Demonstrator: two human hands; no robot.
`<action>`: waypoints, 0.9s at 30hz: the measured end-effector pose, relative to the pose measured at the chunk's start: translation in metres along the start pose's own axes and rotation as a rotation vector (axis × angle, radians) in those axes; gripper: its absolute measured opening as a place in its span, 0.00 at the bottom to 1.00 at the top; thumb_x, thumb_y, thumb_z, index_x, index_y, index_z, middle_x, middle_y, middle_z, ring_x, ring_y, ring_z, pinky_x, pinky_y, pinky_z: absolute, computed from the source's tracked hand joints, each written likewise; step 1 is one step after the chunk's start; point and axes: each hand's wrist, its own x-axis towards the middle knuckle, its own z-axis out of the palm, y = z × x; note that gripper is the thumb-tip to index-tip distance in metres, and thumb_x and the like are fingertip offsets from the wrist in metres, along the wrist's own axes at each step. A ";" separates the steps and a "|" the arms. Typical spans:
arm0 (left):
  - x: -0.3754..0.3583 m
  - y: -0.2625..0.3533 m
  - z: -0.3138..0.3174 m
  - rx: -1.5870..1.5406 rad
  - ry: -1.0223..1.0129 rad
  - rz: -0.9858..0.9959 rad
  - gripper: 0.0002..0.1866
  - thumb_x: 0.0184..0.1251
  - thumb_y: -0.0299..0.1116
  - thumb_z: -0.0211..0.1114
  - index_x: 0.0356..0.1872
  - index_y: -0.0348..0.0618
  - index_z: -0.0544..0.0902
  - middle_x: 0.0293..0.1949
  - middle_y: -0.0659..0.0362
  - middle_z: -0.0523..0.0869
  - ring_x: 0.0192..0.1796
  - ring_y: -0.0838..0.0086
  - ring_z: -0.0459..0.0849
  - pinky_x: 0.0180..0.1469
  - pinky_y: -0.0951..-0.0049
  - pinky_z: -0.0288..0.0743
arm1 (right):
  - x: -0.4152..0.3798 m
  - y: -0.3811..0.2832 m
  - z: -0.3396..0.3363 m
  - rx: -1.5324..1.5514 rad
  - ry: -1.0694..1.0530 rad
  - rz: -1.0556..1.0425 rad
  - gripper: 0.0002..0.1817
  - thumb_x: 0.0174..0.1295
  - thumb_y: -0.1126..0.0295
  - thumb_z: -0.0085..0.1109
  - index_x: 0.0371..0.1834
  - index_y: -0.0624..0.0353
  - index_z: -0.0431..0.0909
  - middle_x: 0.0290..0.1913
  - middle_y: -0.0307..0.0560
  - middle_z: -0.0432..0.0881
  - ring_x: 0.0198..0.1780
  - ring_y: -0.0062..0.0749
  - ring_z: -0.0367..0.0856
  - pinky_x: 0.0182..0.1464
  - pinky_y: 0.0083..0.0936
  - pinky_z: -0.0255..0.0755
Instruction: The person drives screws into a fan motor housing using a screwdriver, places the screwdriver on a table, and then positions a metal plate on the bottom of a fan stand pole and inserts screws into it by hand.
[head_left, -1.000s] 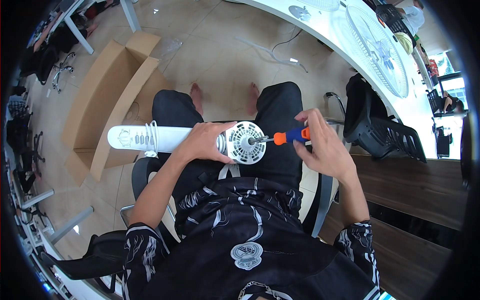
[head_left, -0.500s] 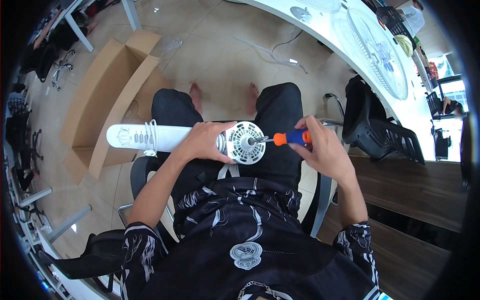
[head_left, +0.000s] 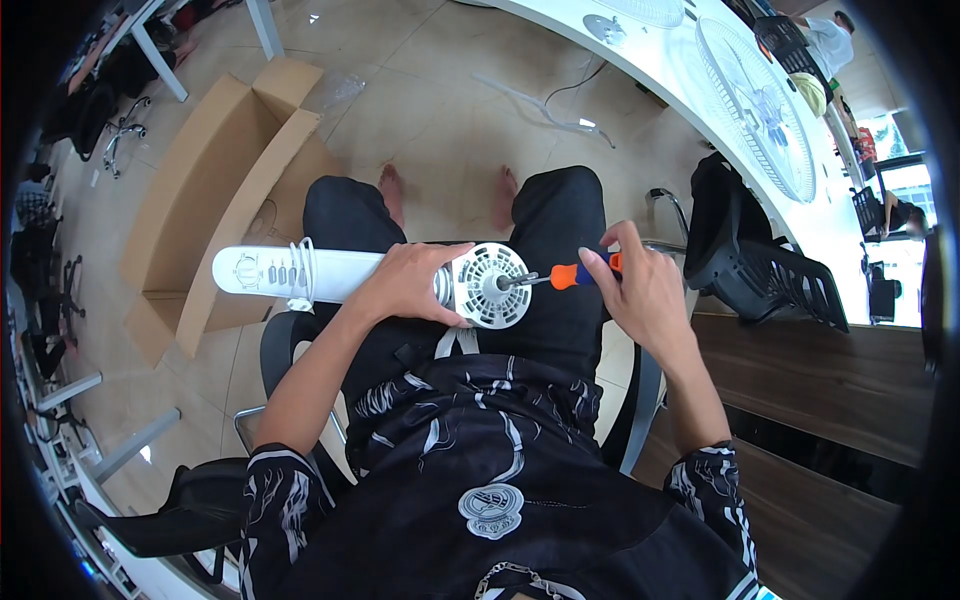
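Smooth white fan body (head_left: pixel 345 275) with round, slotted housing (head_left: pixel 492 287): left hand (head_left: pixel 400 287) is clasping its ribbed neck (head_left: pixel 443 287); right hand (head_left: pixel 647 293), thumb and forefinger parted, is loosely holding orange-and-blue screwdriver (head_left: pixel 565 276).

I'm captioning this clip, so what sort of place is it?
Probably an office or shared workroom: a long white desk bears a fan grille, and a wheeled swivel chair stands on the tiled floor.
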 end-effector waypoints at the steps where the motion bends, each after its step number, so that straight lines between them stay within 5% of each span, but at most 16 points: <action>1: -0.001 -0.001 0.001 0.008 0.009 0.005 0.55 0.31 0.51 0.86 0.71 0.43 0.81 0.56 0.50 0.91 0.53 0.57 0.91 0.58 0.63 0.82 | -0.001 0.010 0.004 0.058 0.173 -0.226 0.20 0.69 0.67 0.70 0.55 0.63 0.71 0.40 0.57 0.81 0.36 0.51 0.84 0.40 0.41 0.76; 2: -0.002 -0.001 0.000 0.007 0.007 0.004 0.55 0.31 0.51 0.86 0.71 0.43 0.81 0.56 0.50 0.91 0.53 0.57 0.91 0.58 0.63 0.82 | -0.002 0.016 0.006 0.117 0.347 -0.448 0.19 0.70 0.67 0.69 0.54 0.63 0.72 0.35 0.56 0.82 0.31 0.52 0.84 0.38 0.41 0.76; 6: 0.000 0.001 -0.001 -0.013 -0.012 -0.013 0.54 0.32 0.52 0.86 0.70 0.43 0.81 0.56 0.50 0.91 0.53 0.57 0.91 0.58 0.63 0.82 | -0.002 0.014 0.000 0.254 0.223 -0.524 0.18 0.73 0.61 0.66 0.52 0.62 0.72 0.29 0.56 0.83 0.31 0.54 0.87 0.36 0.43 0.78; 8: -0.001 0.000 0.000 -0.011 -0.010 -0.007 0.54 0.33 0.52 0.86 0.70 0.43 0.81 0.56 0.50 0.91 0.53 0.57 0.91 0.58 0.63 0.81 | 0.000 0.012 0.006 0.126 0.157 -0.167 0.19 0.69 0.67 0.68 0.55 0.62 0.71 0.40 0.60 0.84 0.36 0.52 0.87 0.39 0.41 0.79; 12: -0.003 -0.001 0.001 0.008 0.006 0.001 0.54 0.33 0.53 0.86 0.71 0.43 0.81 0.56 0.50 0.91 0.53 0.57 0.90 0.58 0.63 0.82 | 0.000 0.017 0.010 0.054 0.186 -0.234 0.20 0.66 0.71 0.71 0.55 0.63 0.71 0.42 0.57 0.80 0.31 0.48 0.82 0.36 0.36 0.75; 14: -0.001 -0.001 0.001 0.010 0.005 0.007 0.55 0.33 0.53 0.86 0.71 0.43 0.80 0.56 0.50 0.91 0.53 0.57 0.90 0.58 0.63 0.82 | -0.007 0.009 -0.004 0.277 0.183 -0.383 0.17 0.69 0.66 0.70 0.51 0.62 0.73 0.26 0.54 0.78 0.26 0.50 0.80 0.34 0.36 0.74; 18: -0.001 -0.003 0.001 -0.004 -0.003 0.000 0.55 0.33 0.53 0.86 0.71 0.43 0.80 0.57 0.50 0.91 0.53 0.56 0.90 0.58 0.62 0.81 | -0.004 0.014 -0.001 0.280 0.157 -0.433 0.18 0.70 0.64 0.70 0.50 0.62 0.73 0.27 0.53 0.79 0.27 0.50 0.81 0.35 0.39 0.74; 20: -0.001 -0.002 0.001 -0.003 0.001 0.011 0.55 0.33 0.53 0.86 0.71 0.43 0.80 0.57 0.50 0.91 0.53 0.56 0.90 0.58 0.62 0.81 | -0.002 0.011 0.002 0.137 0.160 -0.215 0.21 0.66 0.67 0.72 0.54 0.62 0.72 0.34 0.59 0.83 0.32 0.54 0.84 0.37 0.43 0.76; 24: -0.002 -0.003 0.001 0.006 0.001 0.009 0.55 0.33 0.53 0.86 0.71 0.43 0.80 0.57 0.50 0.91 0.53 0.56 0.90 0.58 0.62 0.81 | 0.000 0.012 0.005 0.012 0.150 -0.150 0.21 0.67 0.66 0.72 0.53 0.63 0.72 0.31 0.58 0.83 0.31 0.55 0.84 0.36 0.43 0.75; 26: -0.001 -0.003 0.002 0.007 0.008 0.034 0.55 0.33 0.53 0.86 0.71 0.43 0.80 0.57 0.50 0.91 0.53 0.56 0.90 0.58 0.62 0.81 | 0.000 0.019 0.002 0.256 0.273 -0.544 0.21 0.71 0.57 0.69 0.50 0.63 0.72 0.22 0.56 0.80 0.28 0.58 0.84 0.33 0.45 0.75; 27: -0.001 -0.003 0.002 0.004 0.002 0.022 0.55 0.33 0.53 0.86 0.71 0.43 0.80 0.57 0.50 0.91 0.54 0.56 0.90 0.58 0.62 0.82 | -0.002 0.018 0.000 0.254 0.274 -0.542 0.21 0.71 0.57 0.69 0.50 0.63 0.72 0.22 0.56 0.80 0.28 0.58 0.84 0.33 0.45 0.75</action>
